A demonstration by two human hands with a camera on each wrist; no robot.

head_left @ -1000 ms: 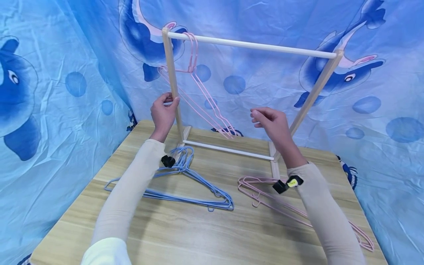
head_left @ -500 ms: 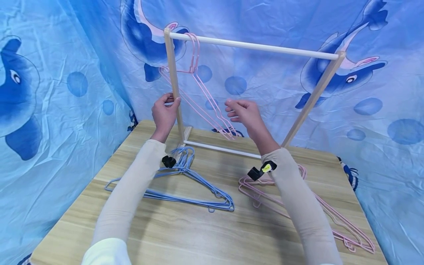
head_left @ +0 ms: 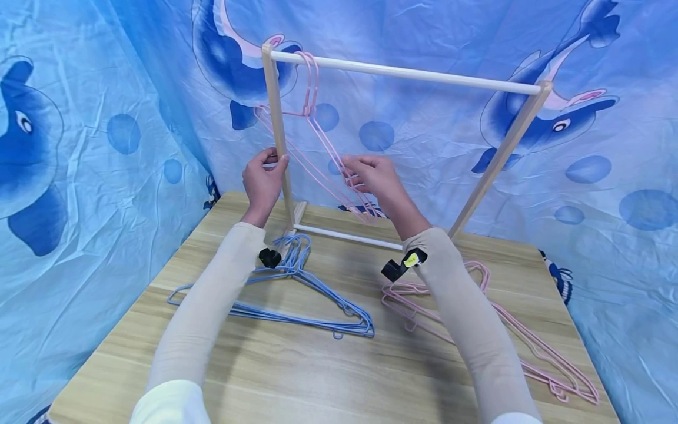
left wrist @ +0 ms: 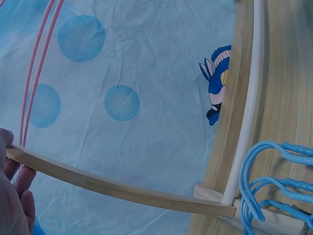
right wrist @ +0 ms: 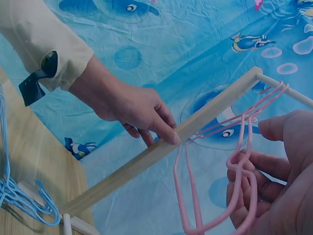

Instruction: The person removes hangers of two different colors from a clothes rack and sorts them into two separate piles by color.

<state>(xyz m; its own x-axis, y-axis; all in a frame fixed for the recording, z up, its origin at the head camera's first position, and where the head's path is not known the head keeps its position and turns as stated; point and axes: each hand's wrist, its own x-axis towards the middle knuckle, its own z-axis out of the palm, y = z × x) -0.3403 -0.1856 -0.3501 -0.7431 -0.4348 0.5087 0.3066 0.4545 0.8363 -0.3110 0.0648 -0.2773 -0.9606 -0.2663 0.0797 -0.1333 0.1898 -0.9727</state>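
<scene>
In the head view my left hand (head_left: 263, 179) holds the left wooden post (head_left: 273, 106) of a small clothes rack, its thumb on the near side. Two pink hangers (head_left: 324, 134) hang from the left end of the white top rail (head_left: 402, 73). My right hand (head_left: 373, 176) is at their lower right arms. The right wrist view shows its fingers (right wrist: 239, 196) bent behind the pink wires, with the thumb apart from them. Whether the fingers press on the wires is hard to tell.
Several blue hangers (head_left: 318, 322) lie on the wooden table (head_left: 296, 377) below the left forearm. Pink hangers (head_left: 529, 335) lie at the right, partly under the right forearm. A white lower bar (head_left: 346, 237) joins the rack's feet. Blue printed cloth (head_left: 424, 35) surrounds the table.
My right hand has moved left from beside the right post to the hanging pink hangers. The left hand has stayed on the left post.
</scene>
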